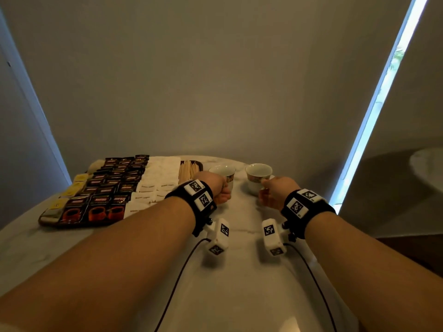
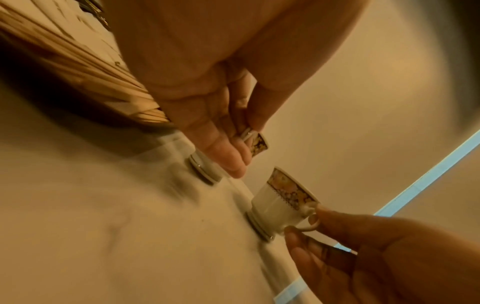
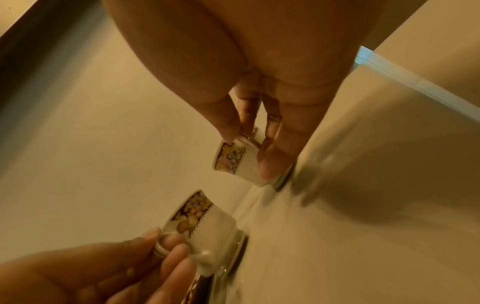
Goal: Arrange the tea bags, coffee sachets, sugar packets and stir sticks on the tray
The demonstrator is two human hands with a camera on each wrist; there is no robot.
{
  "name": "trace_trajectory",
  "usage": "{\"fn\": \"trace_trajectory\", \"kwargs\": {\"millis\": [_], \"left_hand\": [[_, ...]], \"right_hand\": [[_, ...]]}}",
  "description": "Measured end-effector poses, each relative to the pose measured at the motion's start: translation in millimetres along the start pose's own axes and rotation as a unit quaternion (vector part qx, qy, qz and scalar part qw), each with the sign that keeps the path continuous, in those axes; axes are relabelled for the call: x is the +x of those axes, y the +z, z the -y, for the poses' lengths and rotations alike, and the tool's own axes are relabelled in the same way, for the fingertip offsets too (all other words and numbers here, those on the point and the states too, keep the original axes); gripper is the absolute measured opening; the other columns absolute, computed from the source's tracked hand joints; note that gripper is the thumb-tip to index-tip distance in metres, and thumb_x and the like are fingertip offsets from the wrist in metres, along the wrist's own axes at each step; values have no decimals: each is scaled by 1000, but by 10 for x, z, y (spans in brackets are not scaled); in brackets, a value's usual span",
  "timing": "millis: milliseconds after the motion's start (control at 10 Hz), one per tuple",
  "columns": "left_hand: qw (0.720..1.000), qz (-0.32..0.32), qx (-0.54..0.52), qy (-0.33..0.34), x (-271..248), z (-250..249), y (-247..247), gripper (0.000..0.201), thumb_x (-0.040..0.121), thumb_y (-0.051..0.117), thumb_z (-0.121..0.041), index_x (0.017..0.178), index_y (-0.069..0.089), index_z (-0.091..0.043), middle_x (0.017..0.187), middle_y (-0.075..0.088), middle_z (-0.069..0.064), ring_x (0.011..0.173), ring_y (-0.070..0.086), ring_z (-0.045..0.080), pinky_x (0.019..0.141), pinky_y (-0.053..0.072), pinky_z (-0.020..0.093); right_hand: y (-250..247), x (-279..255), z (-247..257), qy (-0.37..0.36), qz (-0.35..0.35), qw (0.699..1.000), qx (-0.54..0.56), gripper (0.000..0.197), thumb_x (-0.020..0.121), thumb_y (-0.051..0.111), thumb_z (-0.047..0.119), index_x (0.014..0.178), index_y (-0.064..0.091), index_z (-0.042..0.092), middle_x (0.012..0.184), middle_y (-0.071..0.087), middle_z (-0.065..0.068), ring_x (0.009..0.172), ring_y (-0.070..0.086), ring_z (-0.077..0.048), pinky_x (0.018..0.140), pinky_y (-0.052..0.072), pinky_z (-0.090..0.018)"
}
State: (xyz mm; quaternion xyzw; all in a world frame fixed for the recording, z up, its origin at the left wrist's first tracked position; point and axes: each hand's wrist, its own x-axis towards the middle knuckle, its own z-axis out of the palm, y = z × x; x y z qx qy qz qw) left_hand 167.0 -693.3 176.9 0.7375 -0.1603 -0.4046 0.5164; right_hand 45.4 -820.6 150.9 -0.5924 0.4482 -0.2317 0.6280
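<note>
Dark flat tray (image 1: 48,222) sits at the left of the pale marble tabletop (image 1: 239,283), filled in columns. Far-left column: yellow tea bags (image 1: 72,190). Next: dark red-and-black coffee sachets (image 1: 112,185) in several rows. Then white paper sugar packets (image 1: 155,183). Light wooden stir sticks (image 1: 188,172) are bundled at the tray's right far corner; the left wrist view shows them (image 2: 78,78) as a fanned stack just beside the left hand.

Right of the tray, two small white porcelain cups with a dark floral rim band stand on the tabletop, near each other but apart. Left cup (image 1: 223,173) is just beside the sticks; right cup (image 1: 257,176) is further right.

Left hand (image 1: 219,189) has fingers curled round the left cup's handle, thumb and fingers pinching it (image 3: 166,244). Right hand (image 1: 275,191) does the same on the right cup, thumb and forefinger pinching its handle loop (image 2: 309,222). Both cup bases (image 2: 259,228) look seated on or very close to the tabletop; motion blur, cannot tell which.

Both forearms carry black wrist straps with white marker blocks (image 1: 199,192), cables trailing back toward the person.
</note>
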Motion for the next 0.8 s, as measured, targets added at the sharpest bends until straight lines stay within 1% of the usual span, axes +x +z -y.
{"fn": "trace_trajectory", "kwargs": {"millis": [100,200,300,400,500,600,700,800], "left_hand": [[1000,-17,-6,13,190,-10,62,32,109,41,-12,77,47,-12,72,52,5,60,51,15,52,45,23],[998,-50,-2,25,283,-20,110,18,109,44,-13,98,56,-6,75,57,9,61,56,18,52,46,25],[998,-57,9,29,341,-41,117,22,110,45,-19,122,56,-4,78,60,9,62,59,17,45,48,23],[999,-34,2,16,358,-52,120,20,112,40,-21,103,52,-8,74,51,6,61,50,14,43,41,19],[999,-49,6,17,433,-45,138,25,112,42,-25,101,55,-5,73,54,6,60,52,15,48,44,21],[996,-83,8,35,443,-24,136,32,109,50,-26,121,59,3,78,63,10,61,62,20,57,54,31],[995,-91,5,41,431,26,111,36,107,53,-30,122,60,2,84,66,10,64,66,22,64,60,38],[994,-102,25,42,290,121,21,44,106,54,-38,121,62,3,85,68,10,65,66,23,68,60,39]], "right_hand": [[42,111,19,30,1,999,15,14,106,53,14,98,54,2,78,59,-17,65,60,-30,72,59,-48],[94,207,18,34,5,999,12,18,106,53,16,92,52,5,81,58,-17,67,60,-31,79,58,-51],[132,267,19,24,4,1000,4,17,106,53,18,92,50,10,84,59,-17,73,61,-32,72,59,-47],[140,308,11,23,3,1000,4,14,106,54,20,94,50,13,88,59,-17,79,61,-33,66,56,-44],[141,367,-8,22,7,1000,0,12,106,54,22,97,51,15,94,58,-17,86,61,-34,69,56,-43],[131,365,-7,24,11,1000,-5,11,106,53,23,104,54,12,98,59,-17,88,61,-34,72,55,-43],[105,350,-3,32,18,999,-11,20,106,54,26,107,58,7,103,62,-16,90,64,-31,76,57,-42],[59,217,-16,35,26,999,11,30,105,56,29,126,57,7,107,64,-13,93,65,-29,71,55,-39]]}}
